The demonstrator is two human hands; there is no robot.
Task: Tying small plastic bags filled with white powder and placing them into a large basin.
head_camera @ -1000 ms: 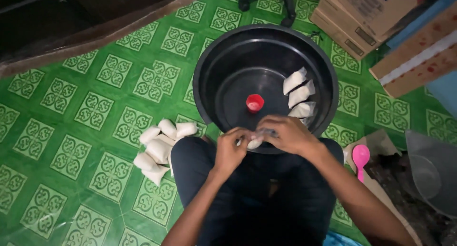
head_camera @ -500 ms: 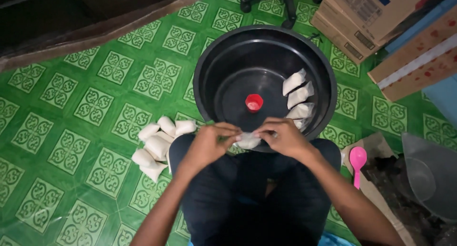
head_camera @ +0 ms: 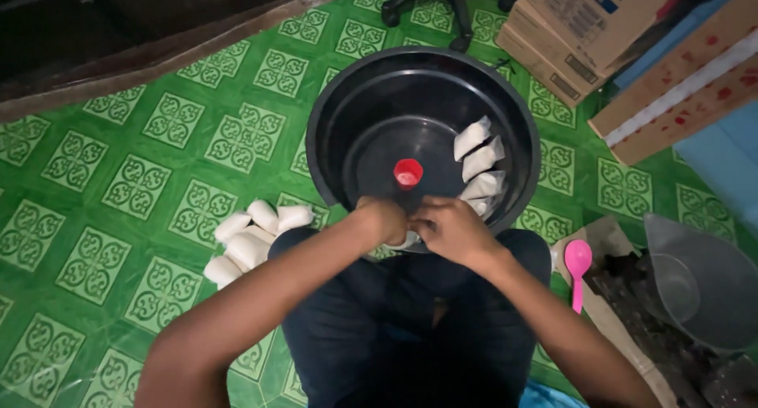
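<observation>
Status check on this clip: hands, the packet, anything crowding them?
Left hand and right hand together, both pinching a small white plastic packet at the near rim of the round black basin. Grip detail hidden. Nothing crowding.

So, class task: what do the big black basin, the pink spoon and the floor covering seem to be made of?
Black basin: probably plastic; smooth moulded wall with a soft sheen. Pink spoon: likely plastic; uniform bright colour, one moulded piece. Floor covering: seems vinyl sheet; glossy printed green tile pattern, though real tile is possible.

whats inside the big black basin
Inside the black basin: a small red cap at the centre and a row of white packets along its right wall. Both hands cover its near rim.
</observation>
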